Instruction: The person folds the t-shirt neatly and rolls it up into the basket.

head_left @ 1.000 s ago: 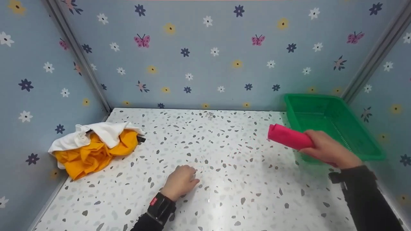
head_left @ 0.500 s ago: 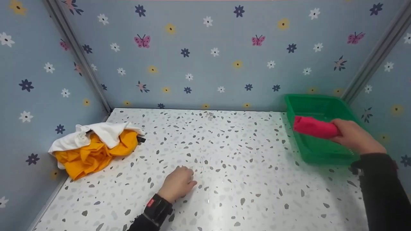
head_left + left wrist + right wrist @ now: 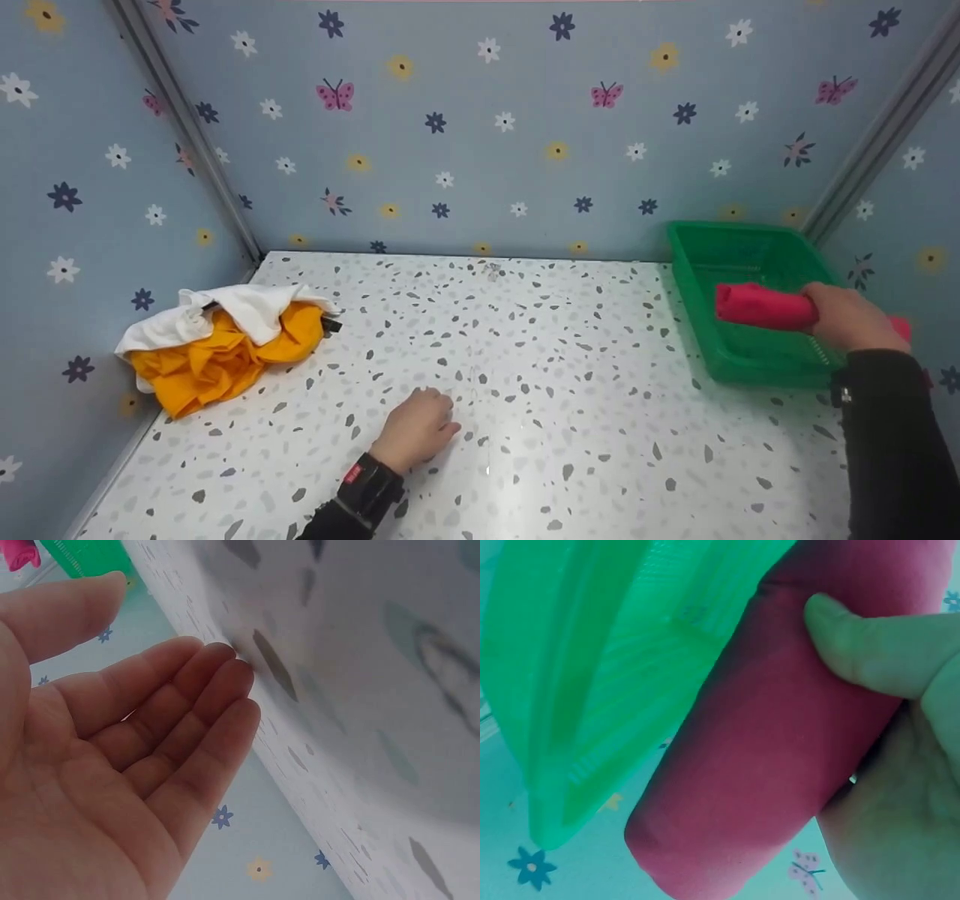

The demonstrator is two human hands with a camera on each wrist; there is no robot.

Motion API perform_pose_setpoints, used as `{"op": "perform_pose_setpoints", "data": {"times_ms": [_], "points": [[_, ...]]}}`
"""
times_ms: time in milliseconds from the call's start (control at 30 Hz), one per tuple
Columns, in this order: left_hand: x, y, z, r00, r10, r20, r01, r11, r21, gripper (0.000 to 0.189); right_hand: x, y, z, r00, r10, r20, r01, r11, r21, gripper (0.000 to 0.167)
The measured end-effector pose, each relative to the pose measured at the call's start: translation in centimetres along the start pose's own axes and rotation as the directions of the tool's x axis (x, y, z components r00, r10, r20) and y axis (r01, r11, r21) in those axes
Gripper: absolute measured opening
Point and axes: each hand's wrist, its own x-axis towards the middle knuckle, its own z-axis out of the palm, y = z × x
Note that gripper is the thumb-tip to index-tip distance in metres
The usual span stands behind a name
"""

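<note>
A tightly rolled pink cloth (image 3: pixel 765 307) is in my right hand (image 3: pixel 859 321), held around its middle over the green basket (image 3: pixel 772 370). In the right wrist view the thumb lies across the pink roll (image 3: pixel 742 750), with the basket's wall (image 3: pixel 544 727) beside it; the other fingers are hidden. One end of the roll sticks out past each side of the hand. My left hand (image 3: pixel 416 431) rests near the table's middle, holding nothing. The left wrist view shows its palm (image 3: pixel 82 787), with fingers loosely bent and fingertips at the table surface.
A crumpled heap of orange cloth (image 3: pixel 202 367) and white cloth (image 3: pixel 251 309) lies at the table's left side, a small black piece (image 3: pixel 331 325) poking out. Flower-patterned panels (image 3: pixel 480 135) enclose the speckled table (image 3: pixel 555 405) at the back and both sides.
My right hand has carried the pink roll rightward, from beside the basket to over it, most of that in the first half second. The left hand has barely shifted.
</note>
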Motion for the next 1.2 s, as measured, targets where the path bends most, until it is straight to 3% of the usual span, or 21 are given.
{"op": "perform_pose_setpoints", "data": {"times_ms": [300, 733, 867, 1033, 1200], "points": [[-0.2, 0.2, -0.2, 1.000, 0.010, -0.002, -0.010, 1.000, 0.011, 0.023, -0.6, 0.9, 0.7, 0.997, -0.049, 0.054, 0.051, 0.998, -0.032, 0.017], [-0.2, 0.0, 0.1, 1.000, 0.005, -0.004, -0.005, 1.000, 0.019, 0.020, -0.3, -0.5, 1.5, 0.984, -0.066, 0.166, 0.087, 0.988, -0.124, 0.020], [-0.2, 0.1, 0.0, 1.000, 0.001, 0.001, -0.001, 1.000, 0.016, 0.019, -0.5, -1.0, 1.8, 0.970, -0.026, 0.243, 0.053, 0.993, -0.102, 0.028], [-0.2, 0.1, -0.1, 1.000, 0.001, -0.002, -0.001, 1.000, 0.009, 0.021, -0.6, -1.5, 1.9, 0.936, 0.012, 0.352, -0.004, 1.000, -0.025, 0.035], [-0.3, 0.1, -0.1, 1.000, -0.019, 0.012, 0.019, 1.000, -0.013, 0.025, -0.3, -1.6, 2.1, 0.922, 0.009, 0.387, -0.005, 1.000, -0.013, 0.034]]}}
